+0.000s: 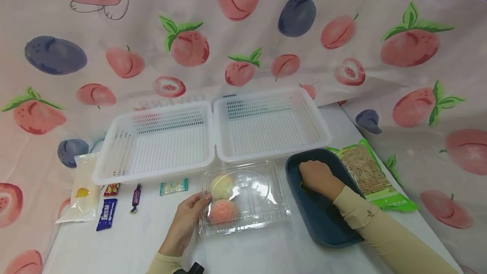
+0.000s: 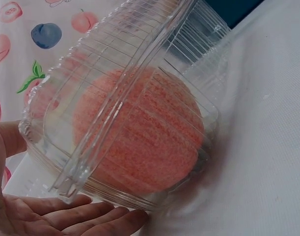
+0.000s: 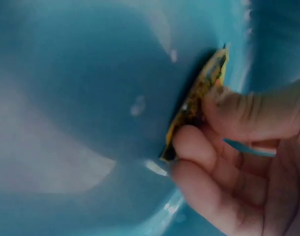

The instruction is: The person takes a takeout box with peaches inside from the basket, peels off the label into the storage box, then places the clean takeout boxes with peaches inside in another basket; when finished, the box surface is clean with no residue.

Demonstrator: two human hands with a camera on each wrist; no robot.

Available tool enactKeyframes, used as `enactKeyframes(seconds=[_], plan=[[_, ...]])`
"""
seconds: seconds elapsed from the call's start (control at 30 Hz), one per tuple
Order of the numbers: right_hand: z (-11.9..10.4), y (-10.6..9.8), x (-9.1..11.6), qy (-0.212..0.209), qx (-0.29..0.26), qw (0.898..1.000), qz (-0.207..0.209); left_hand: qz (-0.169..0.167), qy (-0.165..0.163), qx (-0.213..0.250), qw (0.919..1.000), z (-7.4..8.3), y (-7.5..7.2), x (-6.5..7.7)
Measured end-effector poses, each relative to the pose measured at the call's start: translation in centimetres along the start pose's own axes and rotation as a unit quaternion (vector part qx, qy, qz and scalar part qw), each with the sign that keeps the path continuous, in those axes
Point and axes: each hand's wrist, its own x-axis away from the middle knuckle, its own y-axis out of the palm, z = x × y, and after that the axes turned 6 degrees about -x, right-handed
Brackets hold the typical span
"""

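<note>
A clear plastic clamshell box lies on the table with a pale yellow ball-shaped bun and a pink one inside its left half. My left hand holds the box's left edge, thumb above and fingers beneath, as the left wrist view also shows around the pink bun. Over in the dark blue tray, my right hand pinches a small yellow wrapped candy between thumb and fingers. The candy is close to the tray's floor; whether it touches is unclear.
Two white perforated baskets stand side by side behind the box. At left lie a clear packet, a blue wrapper, a red packet, a purple candy and a teal-white packet. A green bag flanks the tray.
</note>
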Motion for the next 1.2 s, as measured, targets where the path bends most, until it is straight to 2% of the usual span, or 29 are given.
enactKeyframes(seconds=[0.2, 0.53, 0.63, 0.77, 0.87, 0.97, 1.1, 1.2], plan=[[-0.1, -0.2, 0.2, -0.042, 0.013, 0.999, -0.006, 0.003, 0.003, 0.0, 1.0, 0.1, -0.1, 0.0], [-0.3, -0.2, 0.1, -0.056, 0.026, 0.998, -0.031, 0.007, 0.008, 0.007, 0.9999, -0.1, -0.1, 0.1], [-0.5, -0.6, 0.4, -0.057, 0.005, 0.997, -0.045, 0.001, 0.012, 0.012, 0.9999, -0.2, 0.0, 0.1], [-1.2, -2.6, 1.2, -0.07, -0.046, 0.995, -0.054, -0.007, 0.016, 0.009, 0.9998, -0.2, 0.2, 0.2], [-2.2, -5.0, 1.9, -0.098, -0.102, 0.99, -0.022, -0.005, 0.013, 0.003, 0.9999, -0.1, 0.3, 0.2], [-3.0, -7.6, 2.2, -0.115, -0.158, 0.979, 0.055, -0.001, 0.008, 0.003, 1.0, 0.0, 0.3, 0.3], [-2.1, -10.3, 1.2, -0.071, -0.215, 0.958, 0.173, 0.0, 0.005, 0.003, 1.0, 0.1, 0.2, 0.3], [-0.1, -10.9, -0.3, -0.016, -0.256, 0.94, 0.224, -0.001, 0.003, 0.006, 1.0, 0.1, 0.2, 0.3]])
